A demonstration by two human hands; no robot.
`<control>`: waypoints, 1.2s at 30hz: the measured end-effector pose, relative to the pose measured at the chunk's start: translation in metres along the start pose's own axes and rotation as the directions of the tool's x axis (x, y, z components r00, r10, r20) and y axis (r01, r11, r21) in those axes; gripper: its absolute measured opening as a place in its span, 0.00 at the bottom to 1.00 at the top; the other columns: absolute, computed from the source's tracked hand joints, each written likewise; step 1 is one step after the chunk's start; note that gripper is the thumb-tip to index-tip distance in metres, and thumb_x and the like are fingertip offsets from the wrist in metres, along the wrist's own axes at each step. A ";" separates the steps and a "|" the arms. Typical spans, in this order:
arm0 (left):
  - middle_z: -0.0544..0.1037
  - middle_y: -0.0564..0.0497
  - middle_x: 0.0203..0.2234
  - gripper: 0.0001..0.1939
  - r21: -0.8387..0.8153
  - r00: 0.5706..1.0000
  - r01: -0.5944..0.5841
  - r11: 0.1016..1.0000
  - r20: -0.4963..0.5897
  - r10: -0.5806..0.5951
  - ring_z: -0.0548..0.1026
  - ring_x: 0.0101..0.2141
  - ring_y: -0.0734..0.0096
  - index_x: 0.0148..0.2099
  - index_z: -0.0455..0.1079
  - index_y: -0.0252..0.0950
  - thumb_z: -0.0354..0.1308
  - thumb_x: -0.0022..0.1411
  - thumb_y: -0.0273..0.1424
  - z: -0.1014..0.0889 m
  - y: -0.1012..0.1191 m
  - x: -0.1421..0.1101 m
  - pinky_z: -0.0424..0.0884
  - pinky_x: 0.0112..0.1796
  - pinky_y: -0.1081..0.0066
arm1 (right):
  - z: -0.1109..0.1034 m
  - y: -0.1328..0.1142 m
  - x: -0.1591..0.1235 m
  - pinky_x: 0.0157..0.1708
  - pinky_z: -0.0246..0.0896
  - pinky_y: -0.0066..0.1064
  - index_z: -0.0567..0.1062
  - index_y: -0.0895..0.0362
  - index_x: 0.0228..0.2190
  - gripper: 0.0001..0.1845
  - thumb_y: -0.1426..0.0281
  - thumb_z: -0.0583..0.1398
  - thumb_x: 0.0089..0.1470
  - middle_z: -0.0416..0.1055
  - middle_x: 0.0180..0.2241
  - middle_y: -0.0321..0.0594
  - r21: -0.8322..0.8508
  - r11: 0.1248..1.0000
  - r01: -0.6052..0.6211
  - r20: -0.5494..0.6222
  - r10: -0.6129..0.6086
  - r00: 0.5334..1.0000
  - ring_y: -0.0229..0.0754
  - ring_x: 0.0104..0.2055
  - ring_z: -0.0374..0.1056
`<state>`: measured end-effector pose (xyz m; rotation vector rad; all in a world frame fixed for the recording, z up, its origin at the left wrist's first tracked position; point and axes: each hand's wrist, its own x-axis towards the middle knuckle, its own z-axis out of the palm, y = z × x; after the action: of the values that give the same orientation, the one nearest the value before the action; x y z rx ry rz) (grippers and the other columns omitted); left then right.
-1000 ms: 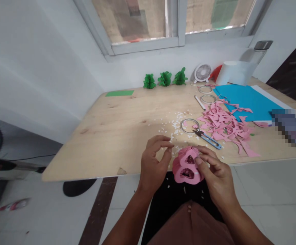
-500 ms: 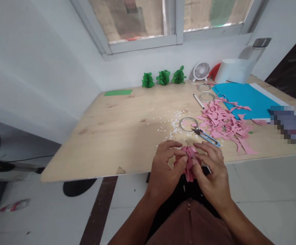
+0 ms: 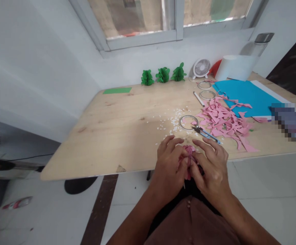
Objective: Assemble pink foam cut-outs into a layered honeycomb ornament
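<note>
Between my two hands, at the table's front edge, is a pink paper flower [image 3: 189, 149] with folded layers. My left hand [image 3: 170, 163] pinches it from the left with thumb and forefinger, the other fingers raised. From the right, my right hand [image 3: 211, 166] pinches it too, its outer fingers arched above. Much of the flower is covered by my fingers. Just beyond it lie blue-handled thread snips [image 3: 206, 134] with dark blades, their tip by a round ring [image 3: 188, 122].
Pink paper scraps [image 3: 221, 119] are heaped right of the snips, beside blue sheets [image 3: 249, 97]. White bits [image 3: 174, 124] are scattered mid-table. Along the wall stand three green paper shapes [image 3: 163, 75] and a small white fan [image 3: 201, 69]. A marker [image 3: 198, 98] and a green strip [image 3: 117, 91] lie farther back.
Both hands have drawn closer together around the pink flower, covering more of it, and their outer fingers have lifted a little. The view has shifted slightly; the things on the table stay put.
</note>
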<state>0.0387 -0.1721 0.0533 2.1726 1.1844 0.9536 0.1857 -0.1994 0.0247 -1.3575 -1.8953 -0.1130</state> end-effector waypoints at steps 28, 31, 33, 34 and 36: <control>0.78 0.51 0.33 0.05 -0.232 0.975 0.101 0.967 -0.168 -0.142 0.71 0.46 0.63 0.33 0.68 0.40 0.54 0.59 0.24 0.005 -0.001 -0.005 0.66 0.50 0.58 | -0.002 -0.005 -0.006 0.53 0.51 0.56 0.72 0.54 0.36 0.09 0.76 0.55 0.53 0.66 0.53 0.47 0.146 0.989 -0.006 0.042 0.000 0.999 0.58 0.57 0.56; 0.77 0.50 0.35 0.04 -0.292 0.953 0.156 0.944 -0.207 -0.221 0.71 0.46 0.64 0.34 0.69 0.39 0.55 0.58 0.25 0.007 -0.002 -0.007 0.66 0.50 0.59 | -0.002 -0.003 -0.005 0.53 0.52 0.55 0.72 0.53 0.37 0.10 0.76 0.55 0.54 0.67 0.52 0.46 0.237 0.968 -0.082 0.074 0.067 0.995 0.55 0.57 0.57; 0.77 0.49 0.37 0.04 -0.313 0.939 0.164 0.935 -0.240 -0.245 0.71 0.47 0.64 0.35 0.69 0.39 0.55 0.58 0.25 0.008 -0.001 -0.010 0.65 0.51 0.59 | -0.002 -0.001 -0.005 0.54 0.54 0.54 0.73 0.53 0.37 0.10 0.75 0.55 0.54 0.69 0.50 0.45 0.291 0.946 -0.142 0.071 0.126 0.989 0.54 0.56 0.58; 0.77 0.49 0.37 0.03 -0.310 0.937 0.156 0.938 -0.254 -0.240 0.71 0.47 0.64 0.35 0.69 0.39 0.56 0.58 0.25 0.008 0.001 -0.013 0.65 0.51 0.59 | -0.002 0.000 -0.005 0.54 0.54 0.54 0.73 0.53 0.37 0.09 0.75 0.56 0.55 0.69 0.49 0.45 0.306 0.938 -0.165 0.061 0.153 0.986 0.53 0.56 0.59; 0.76 0.49 0.39 0.04 -0.283 0.943 0.123 0.951 -0.264 -0.201 0.70 0.48 0.63 0.36 0.69 0.39 0.57 0.57 0.26 0.009 0.003 -0.018 0.63 0.52 0.57 | -0.001 0.001 -0.006 0.54 0.54 0.54 0.74 0.53 0.35 0.07 0.74 0.57 0.55 0.70 0.48 0.45 0.316 0.928 -0.197 0.040 0.194 0.980 0.53 0.55 0.60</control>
<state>0.0406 -0.1901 0.0435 1.7381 1.2657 1.3077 0.1878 -0.2039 0.0215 -1.3126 -1.6850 0.2888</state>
